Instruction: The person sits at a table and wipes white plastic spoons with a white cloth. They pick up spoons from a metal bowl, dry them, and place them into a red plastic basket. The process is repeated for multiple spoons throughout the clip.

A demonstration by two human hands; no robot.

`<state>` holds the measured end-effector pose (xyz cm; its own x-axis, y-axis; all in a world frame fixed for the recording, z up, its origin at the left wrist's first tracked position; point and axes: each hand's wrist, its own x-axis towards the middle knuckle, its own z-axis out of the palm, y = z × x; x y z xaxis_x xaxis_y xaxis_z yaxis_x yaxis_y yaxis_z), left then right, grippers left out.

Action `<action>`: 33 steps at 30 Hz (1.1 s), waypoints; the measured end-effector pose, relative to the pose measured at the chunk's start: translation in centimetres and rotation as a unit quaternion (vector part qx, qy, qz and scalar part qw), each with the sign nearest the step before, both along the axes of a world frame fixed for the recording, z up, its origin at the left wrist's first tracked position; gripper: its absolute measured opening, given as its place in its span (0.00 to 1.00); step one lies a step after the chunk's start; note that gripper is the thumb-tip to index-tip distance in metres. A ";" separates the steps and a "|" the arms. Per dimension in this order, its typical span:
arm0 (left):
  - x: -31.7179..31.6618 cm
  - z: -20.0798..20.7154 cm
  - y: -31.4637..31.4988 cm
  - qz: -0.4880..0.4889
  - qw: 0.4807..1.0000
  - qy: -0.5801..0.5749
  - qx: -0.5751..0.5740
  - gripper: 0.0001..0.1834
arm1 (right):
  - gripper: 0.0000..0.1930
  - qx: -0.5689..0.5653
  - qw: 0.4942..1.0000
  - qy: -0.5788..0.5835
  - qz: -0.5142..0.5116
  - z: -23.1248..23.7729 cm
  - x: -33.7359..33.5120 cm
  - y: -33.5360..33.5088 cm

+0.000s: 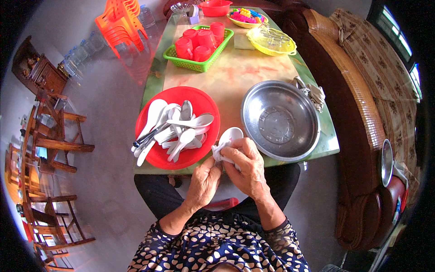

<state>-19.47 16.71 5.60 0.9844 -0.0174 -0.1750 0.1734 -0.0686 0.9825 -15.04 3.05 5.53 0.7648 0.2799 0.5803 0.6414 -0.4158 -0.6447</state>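
Note:
A white soup spoon (pixel 232 134) is held at the table's near edge, its bowl pointing away from me. My right hand (pixel 247 164) is closed around a white cloth (pixel 219 153) that wraps the spoon below its bowl. Close beside it, my left hand (pixel 204 182) is closed at the handle end, which the fingers and cloth hide. To the left, a red plate (pixel 204 100) bears a pile of white spoons (pixel 183 138), with a metal spoon (pixel 186 110) among them. An empty-looking steel basin (pixel 281 122) with a wet bottom stands to the right.
Farther back stand a green basket (pixel 199 66) of red cups (pixel 206 39), a yellow basket (pixel 276 50) holding clear glassware, and a bowl of colourful toy pieces (pixel 247 16). A crumpled cloth (pixel 313 94) lies beside the basin. A long sofa (pixel 358 90) lines the right side.

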 end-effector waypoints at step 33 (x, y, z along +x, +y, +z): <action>-0.8 0.8 2.2 -0.047 0.957 -0.133 0.255 0.10 | 0.15 -0.139 0.985 -0.104 -0.014 1.2 2.8 -0.6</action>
